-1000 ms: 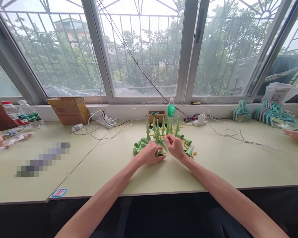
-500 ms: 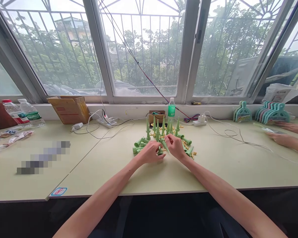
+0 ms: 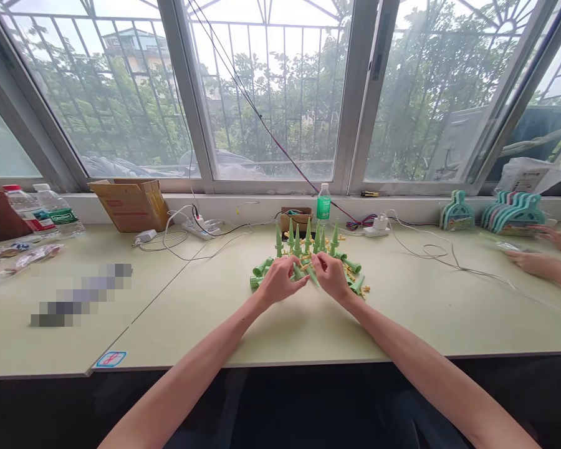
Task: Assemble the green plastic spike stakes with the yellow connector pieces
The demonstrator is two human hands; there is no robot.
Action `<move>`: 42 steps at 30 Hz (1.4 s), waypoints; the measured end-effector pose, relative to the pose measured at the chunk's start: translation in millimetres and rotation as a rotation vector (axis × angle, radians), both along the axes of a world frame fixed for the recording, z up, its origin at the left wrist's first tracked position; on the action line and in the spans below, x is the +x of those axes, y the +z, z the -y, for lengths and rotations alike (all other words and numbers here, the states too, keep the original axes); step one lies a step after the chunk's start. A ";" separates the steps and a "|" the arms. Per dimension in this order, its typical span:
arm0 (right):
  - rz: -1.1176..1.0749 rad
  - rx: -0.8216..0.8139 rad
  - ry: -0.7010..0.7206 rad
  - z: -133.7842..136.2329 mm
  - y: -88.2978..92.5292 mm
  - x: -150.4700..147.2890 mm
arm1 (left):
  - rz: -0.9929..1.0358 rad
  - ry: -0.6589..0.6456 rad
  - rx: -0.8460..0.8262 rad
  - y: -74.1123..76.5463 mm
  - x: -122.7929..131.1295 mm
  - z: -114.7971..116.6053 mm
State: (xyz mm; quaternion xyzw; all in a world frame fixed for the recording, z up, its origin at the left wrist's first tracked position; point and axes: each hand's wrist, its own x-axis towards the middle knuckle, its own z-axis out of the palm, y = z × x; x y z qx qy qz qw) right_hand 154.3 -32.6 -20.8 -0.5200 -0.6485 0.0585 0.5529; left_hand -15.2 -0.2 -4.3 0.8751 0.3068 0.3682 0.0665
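At the far left of the bench (image 3: 308, 337) stand two water bottles (image 3: 51, 211), then a cardboard box (image 3: 131, 204) and a power strip (image 3: 201, 229) with its white leads.

My left hand (image 3: 280, 280) has its fingers curled in and pinches one end of a green spike (image 3: 310, 273). Whether a small piece sits under my fingertips there I cannot tell. The spike is off the bench, between my two hands and just in front of the pile of loose spikes (image 3: 262, 269). Beyond that is the row of upright spikes (image 3: 306, 237), with a green bottle (image 3: 323, 202) behind it. My right hand (image 3: 333, 277) meets the left, thumb and forefinger pressed onto the same spike.

As I judge it, the work goes best if I hold the spike steady with my right hand, line the ends up straight and push along the axis. My elbows should stay clear of the standing row.

Further right a white cable (image 3: 430, 249) trails across the bench, and a co-worker's hands (image 3: 537, 263) lie near the edge.

A second ago my left hand lay low on the bench over a green ring-shaped piece. It has since lifted and closed in on my right. A hand that showed at the left edge is gone, and the co-worker now has two hands in view rather than one.
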 end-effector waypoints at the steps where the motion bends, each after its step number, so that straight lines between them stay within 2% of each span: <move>1: -0.002 0.000 0.000 -0.1 -0.2 0.2 | 0.004 0.001 -0.001 -0.1 0.1 0.0; 17: 0.066 -0.040 0.084 -6.4 -7.7 -0.9 | -0.004 -0.049 0.009 -2.8 0.3 0.2; 28: 0.061 -0.064 0.107 -5.2 -6.1 0.4 | -0.030 -0.075 -0.038 0.9 -2.0 1.1; 42: 0.060 -0.054 0.140 -2.8 -5.0 1.4 | 0.001 -0.112 -0.013 -1.6 -2.2 -1.7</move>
